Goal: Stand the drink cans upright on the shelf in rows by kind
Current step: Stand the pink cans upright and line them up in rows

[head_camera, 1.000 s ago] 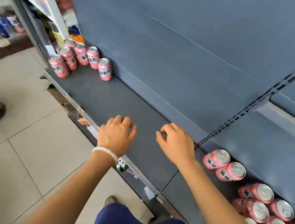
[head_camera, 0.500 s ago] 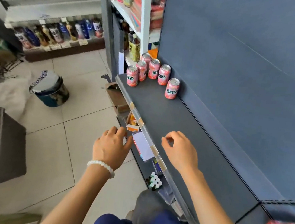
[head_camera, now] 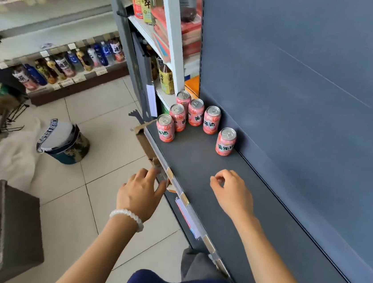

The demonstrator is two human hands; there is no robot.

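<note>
Frankly, my left hand (head_camera: 140, 194) and right hand (head_camera: 233, 193) were both empty, fingers loosely curled. Six pink drink cans (head_camera: 195, 112) stood upright at the shelf's (head_camera: 253, 218) far end; a careless reach risked toppling the lone can (head_camera: 226, 142).

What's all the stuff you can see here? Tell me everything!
Pink cans: five, pink, upright at the far end of the grey shelf.
Bottles: many, mixed colours, on the low shelves across the aisle.
Green-label bottles: a few, yellow-green, on the white rack beside the cans.
Bin: one, white-lined, on the tiled floor.
Dark box: one, brown-grey, on the floor near left.
Bracelet: one, white beads, left wrist.
Left hand: empty, at the shelf's front edge.
Right hand: empty, above the shelf.
</note>
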